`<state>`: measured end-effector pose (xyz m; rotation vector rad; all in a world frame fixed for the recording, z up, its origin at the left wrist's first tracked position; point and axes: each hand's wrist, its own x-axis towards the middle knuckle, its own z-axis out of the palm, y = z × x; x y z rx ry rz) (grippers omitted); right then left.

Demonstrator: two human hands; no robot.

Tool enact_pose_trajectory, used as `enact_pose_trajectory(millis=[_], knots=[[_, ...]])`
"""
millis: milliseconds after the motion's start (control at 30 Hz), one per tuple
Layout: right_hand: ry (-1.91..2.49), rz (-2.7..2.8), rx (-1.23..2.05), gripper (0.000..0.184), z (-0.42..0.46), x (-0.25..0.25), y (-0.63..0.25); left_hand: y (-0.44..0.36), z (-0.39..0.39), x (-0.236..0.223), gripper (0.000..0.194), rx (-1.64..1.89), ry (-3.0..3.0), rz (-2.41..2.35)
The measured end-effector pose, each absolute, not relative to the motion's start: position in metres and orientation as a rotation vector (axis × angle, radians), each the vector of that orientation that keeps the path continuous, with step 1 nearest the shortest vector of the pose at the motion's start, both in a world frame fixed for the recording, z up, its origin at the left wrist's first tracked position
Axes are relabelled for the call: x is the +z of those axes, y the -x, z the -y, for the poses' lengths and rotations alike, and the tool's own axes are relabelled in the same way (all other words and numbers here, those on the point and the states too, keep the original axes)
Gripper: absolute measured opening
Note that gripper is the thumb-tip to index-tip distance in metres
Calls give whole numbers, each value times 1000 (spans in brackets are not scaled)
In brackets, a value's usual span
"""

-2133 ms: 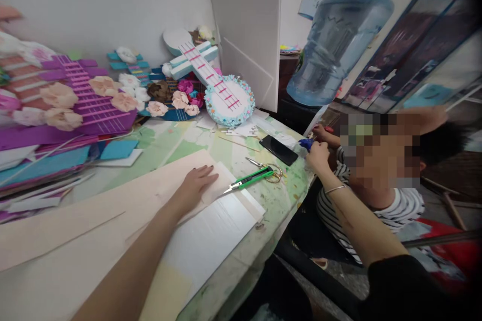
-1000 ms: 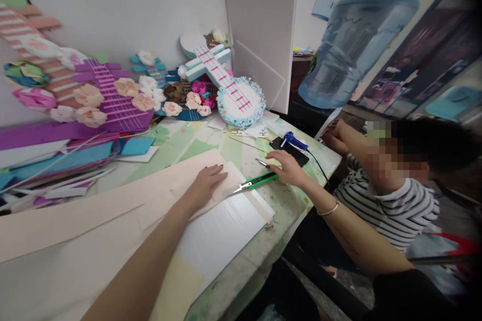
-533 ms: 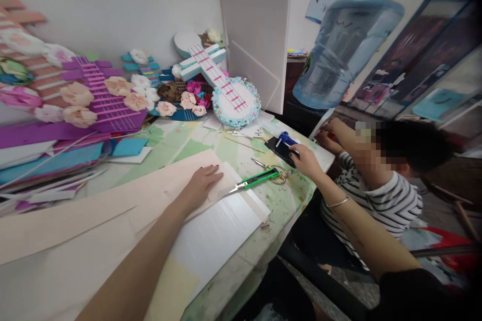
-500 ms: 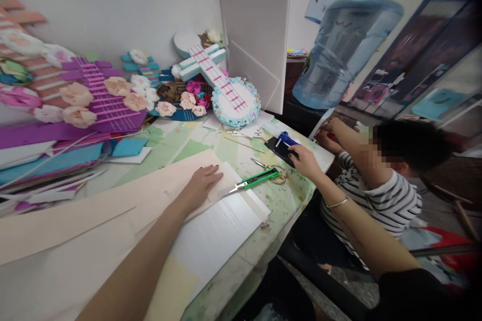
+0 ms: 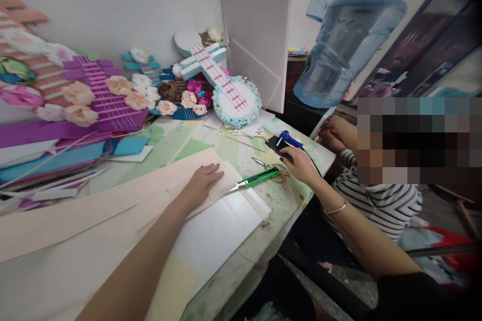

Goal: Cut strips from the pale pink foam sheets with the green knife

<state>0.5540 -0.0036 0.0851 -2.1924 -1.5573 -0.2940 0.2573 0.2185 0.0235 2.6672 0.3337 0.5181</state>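
Observation:
My left hand [image 5: 205, 183] lies flat on a cream sheet [image 5: 158, 180], its fingers stretched toward the far right. The sheet partly covers a white board [image 5: 222, 233]. A green utility knife [image 5: 259, 177] rests beside that hand, its blade out and pointing at the boards. Under the knife's handle end lie gold-handled scissors [image 5: 280, 175]. My right hand [image 5: 299, 165] reaches over the near end of a black phone [image 5: 275, 145], fingers extended and fingertips at its edge. Just beyond, a blue glue gun [image 5: 289, 139] lies partly across the phone, with a dark cable running past my wrist.
Paper-decorated model instruments, a purple one [image 5: 101, 90] and a round blue-and-white one [image 5: 237, 103], line the wall. Paper scraps [image 5: 56, 193] lie at left. A person in a striped shirt [image 5: 376, 205] sits at right, below a large water bottle [image 5: 346, 52]. A thin stick [image 5: 244, 143] lies mid-table.
My right hand has shifted slightly left over the phone, with more of the cable showing behind it. My left hand, the knife and the boards stay in place.

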Motion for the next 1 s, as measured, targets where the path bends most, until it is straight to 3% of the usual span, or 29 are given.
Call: enact_pose_trajectory(millis=[733, 1000], knots=[[2507, 1384, -371, 36, -16, 72, -552, -257, -217, 24, 39, 552, -2651, -324], [2586, 1385, -274, 18, -20, 67, -563, -257, -217, 23, 39, 555, -2644, -326]])
